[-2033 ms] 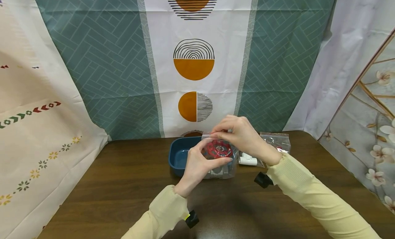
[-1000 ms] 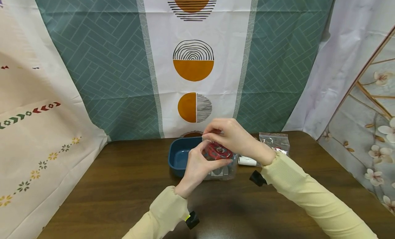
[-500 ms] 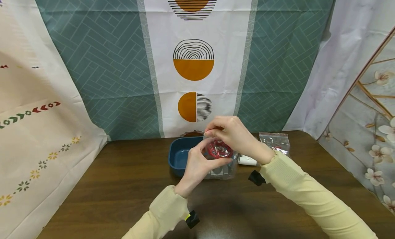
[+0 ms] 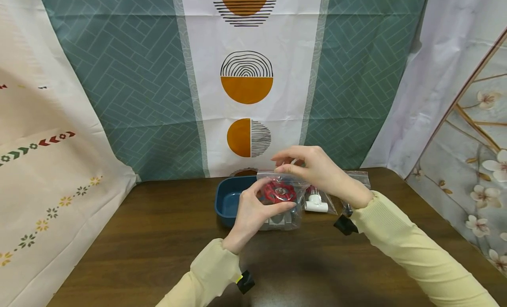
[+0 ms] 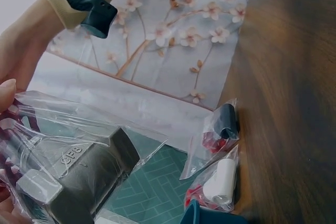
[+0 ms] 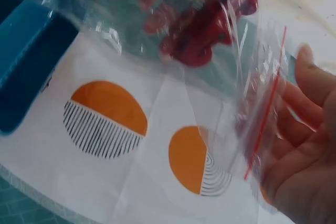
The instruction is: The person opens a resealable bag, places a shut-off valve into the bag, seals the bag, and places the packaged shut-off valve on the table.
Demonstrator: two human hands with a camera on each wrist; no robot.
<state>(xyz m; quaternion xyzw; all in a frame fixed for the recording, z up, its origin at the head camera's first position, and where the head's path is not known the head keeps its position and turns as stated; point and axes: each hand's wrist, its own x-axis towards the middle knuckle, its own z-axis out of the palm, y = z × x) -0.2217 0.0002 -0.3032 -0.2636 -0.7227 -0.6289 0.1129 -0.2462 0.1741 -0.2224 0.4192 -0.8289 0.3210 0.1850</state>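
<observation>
My left hand (image 4: 251, 212) grips a grey metal gate valve with a red handwheel (image 4: 279, 191) through its clear zip bag (image 4: 291, 221). The left wrist view shows the valve body (image 5: 86, 174) inside the plastic, with raised letters on it. Along the bag's upper edge runs the zip strip, its red line (image 6: 266, 124) plain in the right wrist view. My right hand (image 4: 318, 170) is beside that edge, thumb and fingers bent loosely and apart, with no plastic visibly pinched. In the right wrist view the right hand (image 6: 307, 150) lies partly behind the clear film.
A blue bin (image 4: 227, 201) stands behind and left of the bag. To its right lie a bagged white-bodied part (image 4: 316, 205) and another bag holding a black and red part (image 5: 223, 127), on the brown wooden table (image 4: 158, 254). Patterned cloths hang behind and at the sides.
My right hand has moved right and away from the zip edge, where its fingertips were pinching and sliding along. The bag's top now shows flat. My left hand keeps its grip.
</observation>
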